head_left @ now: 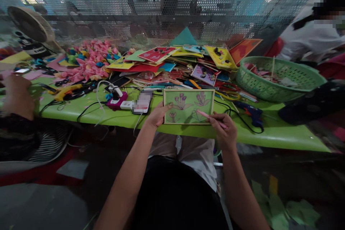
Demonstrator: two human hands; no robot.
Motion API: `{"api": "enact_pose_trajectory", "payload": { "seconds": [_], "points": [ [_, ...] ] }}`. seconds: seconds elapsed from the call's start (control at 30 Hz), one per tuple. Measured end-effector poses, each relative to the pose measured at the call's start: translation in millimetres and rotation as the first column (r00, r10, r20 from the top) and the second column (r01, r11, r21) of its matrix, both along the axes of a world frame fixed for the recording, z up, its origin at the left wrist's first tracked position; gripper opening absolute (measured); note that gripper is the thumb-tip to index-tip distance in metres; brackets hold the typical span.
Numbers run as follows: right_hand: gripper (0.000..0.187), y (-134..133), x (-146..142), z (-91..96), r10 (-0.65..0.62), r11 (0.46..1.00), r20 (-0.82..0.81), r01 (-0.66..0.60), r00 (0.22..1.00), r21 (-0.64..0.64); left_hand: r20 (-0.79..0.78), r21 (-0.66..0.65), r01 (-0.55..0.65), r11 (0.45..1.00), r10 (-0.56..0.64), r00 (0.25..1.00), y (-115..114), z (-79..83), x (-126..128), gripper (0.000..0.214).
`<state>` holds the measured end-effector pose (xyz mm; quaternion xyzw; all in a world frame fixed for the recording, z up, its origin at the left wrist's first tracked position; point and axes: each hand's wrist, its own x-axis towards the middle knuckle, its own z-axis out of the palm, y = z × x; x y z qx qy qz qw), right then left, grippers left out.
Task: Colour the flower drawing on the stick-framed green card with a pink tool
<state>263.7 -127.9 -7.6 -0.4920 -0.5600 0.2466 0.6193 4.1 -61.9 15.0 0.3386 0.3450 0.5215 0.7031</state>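
Observation:
A green framed card (188, 115) with several tulip-like flowers drawn on it is tilted up at the front edge of the table. My left hand (159, 114) grips its left side, thumb on the front. In my right hand (224, 129) is a pink pen (205, 114), pinched between thumb and fingers. The pen's tip meets the card near the lower right flower, which is outlined, while the upper flowers show purple colouring. A phone (142, 101) lies just left of the card, a cable running from it.
A purple power strip (117, 101), a yellow glue gun (64, 92) and a blue glue gun (249, 111) lie on the green table (285, 134) among cables. Behind are pink paper pieces (88, 61), stacked cards (159, 54) and a green basket (280, 91). People sit at both sides.

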Motion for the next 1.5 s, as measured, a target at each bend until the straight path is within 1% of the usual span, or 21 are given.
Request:
{"api": "enact_pose_trajectory", "payload": {
  "seconds": [0.13, 0.3, 0.37, 0.47, 0.6, 0.7, 0.8, 1.03, 1.2, 1.3, 1.5],
  "points": [
    [0.011, 0.1, -2.5, 3.1, -0.003, 0.998, -0.018, 0.004, 1.000, 0.067, 0.008, -0.008, 0.022, 1.000, -0.022, 1.000, -0.4, 2.0, 0.6, 0.062],
    [0.015, 4.1, -0.8, 1.8, 0.023, 1.000, 0.001, -0.023, 1.000, -0.003, 0.027, -0.001, 0.042, 0.999, -0.041, 0.999, 0.6, 0.5, 1.0, 0.073],
    [0.016, 5.2, 0.0, 1.1, 0.034, 0.999, -0.006, -0.034, 0.999, -0.026, 0.027, 0.003, 0.047, 0.999, -0.047, 0.999, 1.1, -0.9, 0.9, 0.071],
    [0.017, 5.2, -0.5, 2.9, 0.031, 0.999, -0.009, -0.031, 0.999, -0.034, 0.018, 0.006, 0.049, 0.999, -0.049, 0.999, 1.5, -2.1, 0.7, 0.063],
    [0.020, 4.2, -2.7, 7.4, 0.035, 0.998, 0.010, -0.034, 0.999, -0.049, 0.017, 0.009, 0.047, 0.999, -0.047, 0.999, 1.3, -1.0, 0.7, 0.065],
    [0.018, 4.0, -3.5, 8.0, 0.033, 0.998, 0.031, -0.032, 0.999, -0.053, 0.022, 0.002, 0.037, 0.999, -0.037, 0.999, 1.0, 0.4, 1.0, 0.068],
    [0.016, 4.5, -3.0, 5.9, 0.030, 0.998, 0.018, -0.029, 0.999, -0.057, 0.027, 0.004, 0.032, 0.999, -0.032, 0.999, 0.5, 1.4, 1.2, 0.073],
    [0.017, 6.5, -0.7, 0.9, -0.008, 0.999, 0.024, 0.009, 1.000, -0.045, -0.013, 0.014, 0.032, 0.999, -0.032, 0.999, 0.0, 2.7, 0.2, 0.064],
    [0.017, 8.5, 0.1, -1.1, -0.028, 1.000, 0.039, 0.029, 0.999, -0.013, -0.025, 0.020, 0.028, 0.999, -0.027, 0.999, 0.4, 1.2, 0.4, 0.069],
    [0.018, 9.0, -0.3, 0.3, -0.015, 1.000, 0.038, 0.016, 0.999, -0.022, -0.008, 0.014, 0.029, 0.999, -0.029, 1.000, 0.9, 0.3, 0.6, 0.072],
    [0.019, 6.3, -3.5, 6.3, 0.029, 0.999, 0.053, -0.026, 0.998, -0.046, 0.004, 0.019, 0.017, 1.000, -0.017, 1.000, 0.8, 0.0, 0.3, 0.063]
  ]
}}
